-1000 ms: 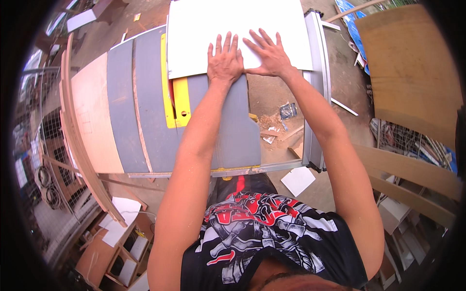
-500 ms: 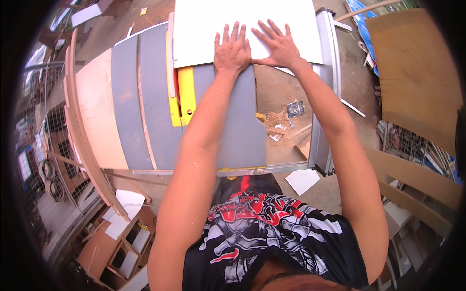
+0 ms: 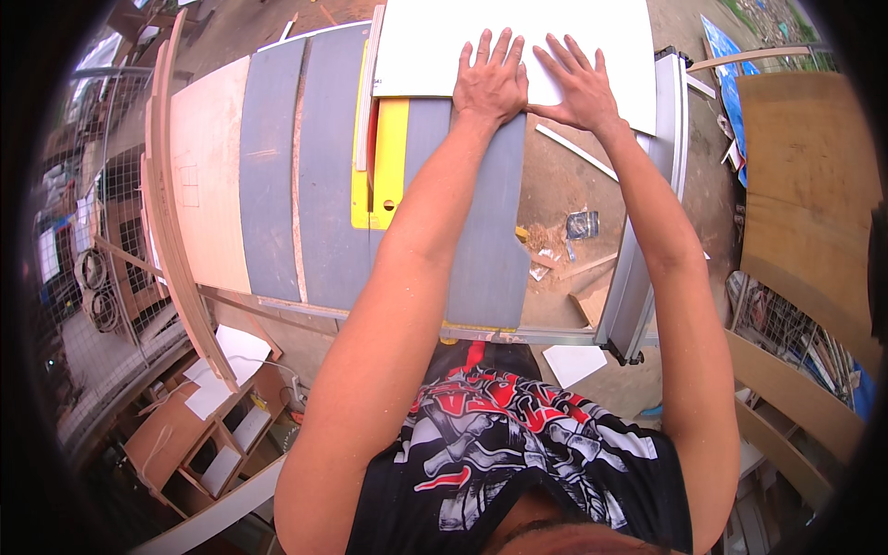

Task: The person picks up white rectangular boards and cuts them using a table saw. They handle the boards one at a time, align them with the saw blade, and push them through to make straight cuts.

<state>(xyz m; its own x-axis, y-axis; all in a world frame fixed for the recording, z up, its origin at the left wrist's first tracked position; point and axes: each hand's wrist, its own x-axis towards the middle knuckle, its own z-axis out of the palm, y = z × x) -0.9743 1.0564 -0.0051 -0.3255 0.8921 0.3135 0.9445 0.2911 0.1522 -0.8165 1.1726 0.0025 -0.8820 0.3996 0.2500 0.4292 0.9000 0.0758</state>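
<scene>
A large white board (image 3: 416,42) lies at the far side of a grey saw table (image 3: 490,222). My left hand (image 3: 490,83) rests flat near the board's near edge, fingers stretched out and pointing away. Beside it, my right hand (image 3: 581,90) is spread on the same board, its thumb reaching toward the left hand. Left of my left hand, a yellow saw insert (image 3: 395,148) with a dark slot and a red strip shows past the board's edge. A pale wooden fence strip (image 3: 366,120) runs along the board's left side. The saw blade itself cannot be made out.
A grey metal rail (image 3: 638,250) borders the table's right side. Sawdust and scraps (image 3: 555,236) lie on the floor inside the frame. Long timber strips (image 3: 162,185) stand at left, a brown panel (image 3: 809,166) at right. A wooden cabinet (image 3: 208,435) sits at lower left.
The board has slid slightly farther away over the table, with both hands flat on it. The whole view has shifted, so the table appears farther right.
</scene>
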